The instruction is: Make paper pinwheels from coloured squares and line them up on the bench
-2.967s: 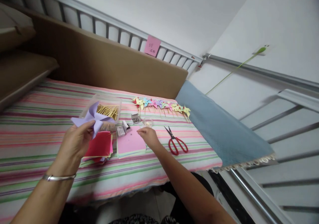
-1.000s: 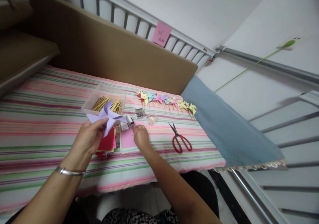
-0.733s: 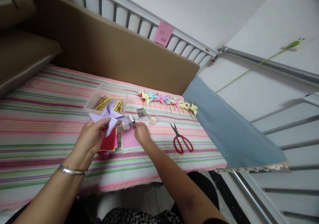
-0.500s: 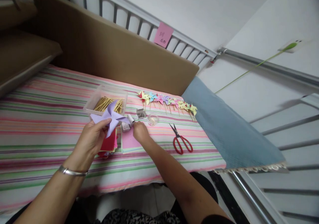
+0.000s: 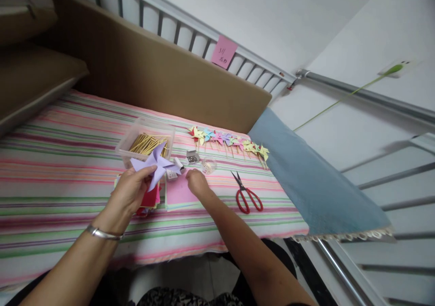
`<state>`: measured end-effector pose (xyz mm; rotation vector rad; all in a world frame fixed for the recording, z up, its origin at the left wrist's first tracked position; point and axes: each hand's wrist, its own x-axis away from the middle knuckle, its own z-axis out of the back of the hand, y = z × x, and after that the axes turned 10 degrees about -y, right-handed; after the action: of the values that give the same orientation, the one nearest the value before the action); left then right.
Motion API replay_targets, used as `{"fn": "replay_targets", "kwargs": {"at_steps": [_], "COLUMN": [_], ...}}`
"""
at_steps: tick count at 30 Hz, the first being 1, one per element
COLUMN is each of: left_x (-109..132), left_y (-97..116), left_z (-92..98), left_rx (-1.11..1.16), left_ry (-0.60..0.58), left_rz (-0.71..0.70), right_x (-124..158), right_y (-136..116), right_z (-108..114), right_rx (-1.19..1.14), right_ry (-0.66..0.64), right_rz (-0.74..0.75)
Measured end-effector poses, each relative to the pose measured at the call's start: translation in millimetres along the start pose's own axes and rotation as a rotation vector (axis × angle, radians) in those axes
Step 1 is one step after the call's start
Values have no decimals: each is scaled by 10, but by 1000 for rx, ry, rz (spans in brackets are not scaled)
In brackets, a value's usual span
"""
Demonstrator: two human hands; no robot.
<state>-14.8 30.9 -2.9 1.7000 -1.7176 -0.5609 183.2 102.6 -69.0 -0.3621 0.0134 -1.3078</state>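
A folded purple paper pinwheel (image 5: 158,167) is pinched between the thumb and fingers of my left hand (image 5: 134,188). My right hand (image 5: 197,183) hovers at the upper right edge of a pink paper sheet (image 5: 178,191), its fingers closed together; whatever they hold is hidden. Just left of it stand a small white bottle with a black tip (image 5: 172,174), partly behind the pinwheel. Beyond are a small open box of metal bits (image 5: 192,156) and a round clear container (image 5: 208,164). Stacked coloured paper (image 5: 149,200), red on top, lies below my left hand.
A clear plastic box (image 5: 123,146) holds many thin wooden sticks (image 5: 146,143). Several finished pinwheels (image 5: 226,138) lie in a row along the cardboard panel (image 5: 163,65). Red-handled scissors (image 5: 245,195) rest open on the striped cloth (image 5: 84,161).
My right hand has drawn back slightly to the right, away from the white bottle. My left hand and the pinwheel have shifted a little right and down in the picture.
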Motion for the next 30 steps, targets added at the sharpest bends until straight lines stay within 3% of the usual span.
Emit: {"fn": "replay_targets", "kwargs": {"at_steps": [3, 7, 9, 12, 16, 22, 30], "left_x": [-9, -18, -13, 15, 69, 116, 146], "left_y": [-33, -81, -116, -180, -265, -307, -262], "left_z": [8, 11, 5, -21, -58, -87, -130], "left_rx": [-15, -31, -44, -53, -61, -45, -17], "left_ry": [-17, -8, -29, -65, -91, -142, -161], "left_rz": [13, 55, 61, 51, 60, 79, 96], "right_x": [123, 561, 793, 984, 959, 859, 811], "right_y": [-29, -239, -415, -664, -811, -794, -794], "right_z": [130, 434, 595, 753, 740, 591, 583], "right_rx": [-106, -263, -511, -574, -558, -528, -532], "right_ry": [54, 175, 333, 442, 382, 317, 281], "right_rz": [-14, 18, 175, 387, 400, 308, 234]}}
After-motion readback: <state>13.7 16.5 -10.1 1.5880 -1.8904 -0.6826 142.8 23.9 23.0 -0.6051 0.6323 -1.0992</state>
